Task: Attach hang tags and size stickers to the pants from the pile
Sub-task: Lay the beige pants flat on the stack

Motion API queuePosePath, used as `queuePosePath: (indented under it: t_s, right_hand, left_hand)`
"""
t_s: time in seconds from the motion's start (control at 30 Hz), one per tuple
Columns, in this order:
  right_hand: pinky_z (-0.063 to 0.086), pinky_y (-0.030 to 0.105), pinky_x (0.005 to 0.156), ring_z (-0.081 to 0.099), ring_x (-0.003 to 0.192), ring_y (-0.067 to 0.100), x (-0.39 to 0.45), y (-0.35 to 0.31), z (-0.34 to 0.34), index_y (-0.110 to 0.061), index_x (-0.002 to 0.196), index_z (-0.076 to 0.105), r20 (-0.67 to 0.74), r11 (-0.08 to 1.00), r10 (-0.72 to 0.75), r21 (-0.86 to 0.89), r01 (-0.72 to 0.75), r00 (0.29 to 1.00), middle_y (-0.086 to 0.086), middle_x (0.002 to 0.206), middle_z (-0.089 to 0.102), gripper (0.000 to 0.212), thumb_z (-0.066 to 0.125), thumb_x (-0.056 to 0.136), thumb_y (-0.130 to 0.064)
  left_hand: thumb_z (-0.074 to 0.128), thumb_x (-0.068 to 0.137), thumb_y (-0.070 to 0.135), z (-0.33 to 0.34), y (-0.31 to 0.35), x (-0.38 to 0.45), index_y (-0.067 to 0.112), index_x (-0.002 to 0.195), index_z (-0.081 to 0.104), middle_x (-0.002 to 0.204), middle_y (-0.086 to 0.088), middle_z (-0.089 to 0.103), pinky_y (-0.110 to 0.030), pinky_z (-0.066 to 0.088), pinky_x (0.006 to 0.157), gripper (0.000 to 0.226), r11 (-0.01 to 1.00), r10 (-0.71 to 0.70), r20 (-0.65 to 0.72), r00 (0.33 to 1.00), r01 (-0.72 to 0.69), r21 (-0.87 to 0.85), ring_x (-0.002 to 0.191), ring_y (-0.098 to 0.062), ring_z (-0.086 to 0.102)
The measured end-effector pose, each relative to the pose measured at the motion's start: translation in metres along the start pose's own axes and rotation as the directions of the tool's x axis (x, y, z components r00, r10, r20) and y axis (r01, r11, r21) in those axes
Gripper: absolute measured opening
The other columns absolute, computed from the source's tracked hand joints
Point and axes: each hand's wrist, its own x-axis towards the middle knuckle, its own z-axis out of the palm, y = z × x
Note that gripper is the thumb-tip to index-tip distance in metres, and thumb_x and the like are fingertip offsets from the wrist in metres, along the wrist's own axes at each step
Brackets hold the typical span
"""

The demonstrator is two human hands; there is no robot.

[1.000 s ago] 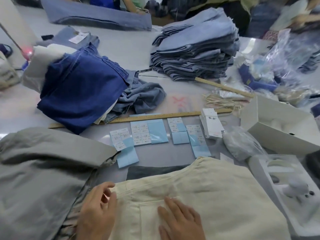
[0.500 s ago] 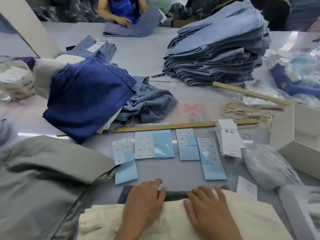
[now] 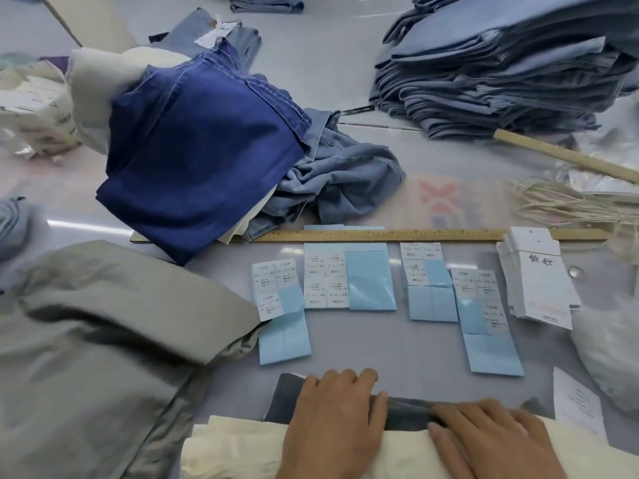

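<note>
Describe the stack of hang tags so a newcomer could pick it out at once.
Find the long wooden ruler lying across the middle of the table. At its right end, just below it, sits the stack of hang tags. Unlike the light blue sticker sheets to its left, it is a thick white pile of cards with two large black printed characters on top.
</note>
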Motion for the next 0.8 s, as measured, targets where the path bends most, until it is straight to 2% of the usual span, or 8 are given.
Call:
queuePosePath:
  t_s: [0.13, 0.23, 0.3, 0.43, 0.5, 0.57, 0.7, 0.8]
  right_hand:
    - [0.044, 0.027, 0.098, 0.048, 0.118, -0.004, 0.031, 0.011, -0.012, -0.063, 0.137, 0.026, 0.244, 0.989, 0.013, 0.141, -0.049, 0.97, -0.033, 0.129, 0.047, 0.042, 0.026, 0.096, -0.072]
    - [0.053, 0.028, 0.084, 0.056, 0.097, -0.003, 0.064, 0.035, -0.003, -0.054, 0.134, 0.047, 0.008, 0.932, 0.165, 0.327, -0.159, 0.986, -0.026, 0.119, 0.057, 0.038, 0.047, 0.097, -0.056]
    - [0.054, 0.039, 0.093, 0.06, 0.113, 0.013, 0.087, 0.065, 0.009, -0.034, 0.141, 0.055, -0.029, 0.92, 0.274, 0.298, -0.254, 0.961, -0.006, 0.137, 0.06, 0.042, 0.056, 0.099, -0.041]
    - [0.051, 0.038, 0.085, 0.058, 0.115, 0.023, 0.106, 0.1, 0.036, -0.023, 0.15, 0.046, -0.027, 0.905, 0.384, 0.21, -0.371, 0.923, 0.002, 0.132, 0.059, 0.051, 0.056, 0.101, -0.032]
    - [0.051, 0.033, 0.078, 0.058, 0.101, 0.018, 0.106, 0.103, 0.052, -0.025, 0.152, 0.044, -0.055, 0.905, 0.375, 0.238, -0.353, 0.925, -0.002, 0.114, 0.06, 0.051, 0.053, 0.102, -0.033]
    - [0.048, 0.029, 0.072, 0.053, 0.089, 0.012, 0.108, 0.105, 0.063, -0.033, 0.156, 0.033, 0.001, 0.918, 0.337, 0.22, -0.329, 0.942, -0.008, 0.103, 0.054, 0.055, 0.048, 0.103, -0.037]
    - [0.045, 0.033, 0.07, 0.057, 0.096, 0.018, 0.115, 0.101, 0.077, -0.047, 0.159, 0.003, 0.111, 0.961, 0.217, 0.148, -0.232, 0.97, -0.003, 0.117, 0.052, 0.064, 0.038, 0.105, -0.046]
    - [0.046, 0.036, 0.077, 0.055, 0.107, 0.023, 0.12, 0.094, 0.086, -0.045, 0.158, 0.005, 0.18, 0.981, 0.154, 0.091, -0.172, 0.972, 0.001, 0.122, 0.048, 0.06, 0.032, 0.105, -0.048]
  left_hand:
    - [0.022, 0.105, 0.053, 0.001, -0.003, 0.0, 0.035, 0.132, 0.043, 0.127, 0.006, 0.059, -0.042, 0.033, 0.104, 0.038, 0.999, 0.027, -0.021, 0.999, -0.026, 0.032, 0.114, -0.018, 0.05]
    - [0.023, 0.105, 0.054, -0.002, -0.005, -0.001, 0.036, 0.132, 0.042, 0.129, 0.008, 0.057, -0.041, 0.032, 0.106, 0.037, 0.998, 0.06, -0.06, 0.996, -0.06, 0.004, 0.117, -0.017, 0.048]
    - [0.026, 0.105, 0.053, -0.005, -0.004, -0.001, 0.037, 0.132, 0.043, 0.127, 0.008, 0.059, -0.041, 0.035, 0.104, 0.036, 0.997, 0.08, -0.055, 0.995, -0.08, -0.012, 0.116, -0.016, 0.05]
    - [0.078, 0.073, 0.06, -0.017, 0.004, 0.0, 0.035, 0.1, 0.075, 0.072, 0.008, 0.07, -0.036, 0.053, 0.057, 0.037, 0.974, 0.138, -0.028, 0.99, -0.131, 0.184, 0.064, -0.014, 0.066]
    - [0.058, 0.093, 0.059, -0.022, 0.014, 0.019, 0.038, 0.127, 0.058, 0.101, 0.006, 0.07, -0.037, 0.047, 0.071, 0.04, 0.971, 0.162, -0.023, 0.987, -0.155, 0.182, 0.09, -0.018, 0.066]
    - [0.037, 0.106, 0.046, -0.018, 0.016, 0.057, 0.036, 0.138, 0.042, 0.123, 0.008, 0.062, -0.037, 0.039, 0.077, 0.034, 0.955, 0.251, -0.189, 0.95, -0.211, 0.207, 0.109, -0.02, 0.058]
    - [0.049, 0.103, 0.019, -0.024, 0.036, 0.149, 0.023, 0.131, 0.057, 0.128, 0.004, 0.06, -0.038, 0.05, 0.085, 0.029, 0.925, 0.362, -0.318, 0.876, -0.295, 0.239, 0.114, -0.022, 0.055]
    - [0.057, 0.098, 0.01, -0.018, 0.043, 0.201, 0.01, 0.115, 0.068, 0.119, -0.004, 0.065, -0.044, 0.05, 0.088, 0.02, 0.929, 0.368, -0.403, 0.838, -0.35, 0.12, 0.111, -0.027, 0.058]
